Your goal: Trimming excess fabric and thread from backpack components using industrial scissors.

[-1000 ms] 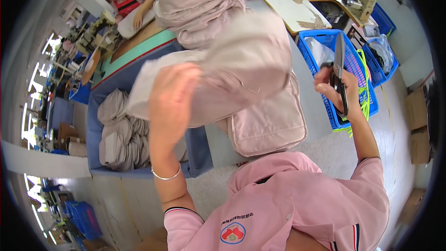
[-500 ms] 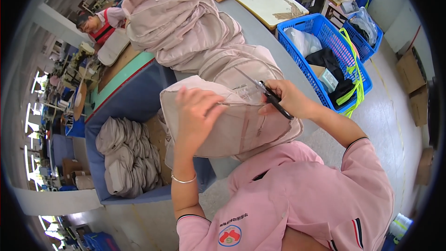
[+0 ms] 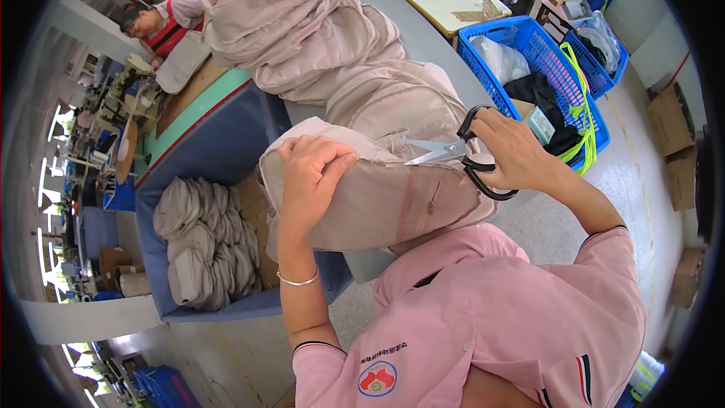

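Note:
A pale pinkish-beige fabric bag (image 3: 355,215), apparently a backpack, lies in front of me with seams and a zipper facing me. My left hand (image 3: 311,174) pinches its upper edge between thumb and fingers. In my right hand (image 3: 517,153) is a pair of scissors (image 3: 454,149) with black handles, my fingers in the loops. Their blades stand spread and point left at the seam along the bag's upper edge, close to a clear plastic-like piece (image 3: 393,138). Whether the blades touch the fabric I cannot tell.
More bags are heaped (image 3: 302,38) on the grey table behind. A blue padded bin (image 3: 200,136) at the left holds several bags. Blue baskets (image 3: 498,30) with dark cloth and neon straps stand at the right. A co-worker (image 3: 162,26) sits at the far left.
The scissors have swung from closed and tilted to spread, pointing left at the seam. My left hand has come down to grip the bag's edge.

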Action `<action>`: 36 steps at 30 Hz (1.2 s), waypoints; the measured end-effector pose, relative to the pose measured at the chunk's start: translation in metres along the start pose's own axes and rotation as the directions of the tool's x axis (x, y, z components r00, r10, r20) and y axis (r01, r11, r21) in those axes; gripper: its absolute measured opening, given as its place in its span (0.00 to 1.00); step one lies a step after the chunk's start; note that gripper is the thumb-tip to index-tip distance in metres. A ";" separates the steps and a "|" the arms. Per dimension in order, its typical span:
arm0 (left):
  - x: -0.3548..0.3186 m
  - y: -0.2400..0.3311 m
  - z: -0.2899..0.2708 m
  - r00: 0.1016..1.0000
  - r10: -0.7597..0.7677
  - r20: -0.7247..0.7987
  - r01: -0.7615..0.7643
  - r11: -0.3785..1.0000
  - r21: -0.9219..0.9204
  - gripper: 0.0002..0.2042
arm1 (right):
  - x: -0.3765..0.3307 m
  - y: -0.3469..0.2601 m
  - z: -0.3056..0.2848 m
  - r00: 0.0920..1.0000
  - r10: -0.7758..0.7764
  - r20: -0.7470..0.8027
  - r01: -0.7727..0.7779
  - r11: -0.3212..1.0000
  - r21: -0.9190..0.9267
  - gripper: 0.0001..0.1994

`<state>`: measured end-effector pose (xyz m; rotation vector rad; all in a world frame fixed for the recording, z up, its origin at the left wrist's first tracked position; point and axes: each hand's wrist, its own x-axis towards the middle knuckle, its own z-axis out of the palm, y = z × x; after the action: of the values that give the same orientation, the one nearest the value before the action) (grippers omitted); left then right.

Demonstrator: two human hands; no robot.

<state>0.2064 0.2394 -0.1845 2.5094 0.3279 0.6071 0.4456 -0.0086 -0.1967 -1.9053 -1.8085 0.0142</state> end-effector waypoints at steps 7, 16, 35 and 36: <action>0.005 0.006 0.011 0.997 0.067 -0.037 -0.068 0.998 -0.001 0.06 | 0.011 0.001 0.009 0.989 -0.040 0.144 0.055 0.993 -0.101 0.30; 0.004 0.005 0.011 0.998 0.058 -0.026 -0.057 0.998 0.019 0.05 | 0.018 -0.006 0.019 0.964 0.028 0.263 -0.015 0.999 -0.053 0.25; 0.003 0.006 0.014 0.999 0.036 0.028 -0.037 0.999 0.030 0.07 | 0.016 -0.016 0.021 0.953 0.084 0.290 -0.062 0.995 -0.084 0.25; 0.002 0.006 0.014 0.999 0.025 0.025 -0.025 0.999 0.026 0.07 | 0.016 -0.016 0.022 0.954 0.081 0.289 -0.059 0.995 -0.084 0.25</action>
<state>0.2153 0.2290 -0.1909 2.5477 0.2976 0.5848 0.4249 0.0138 -0.2049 -2.1103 -1.9516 0.2706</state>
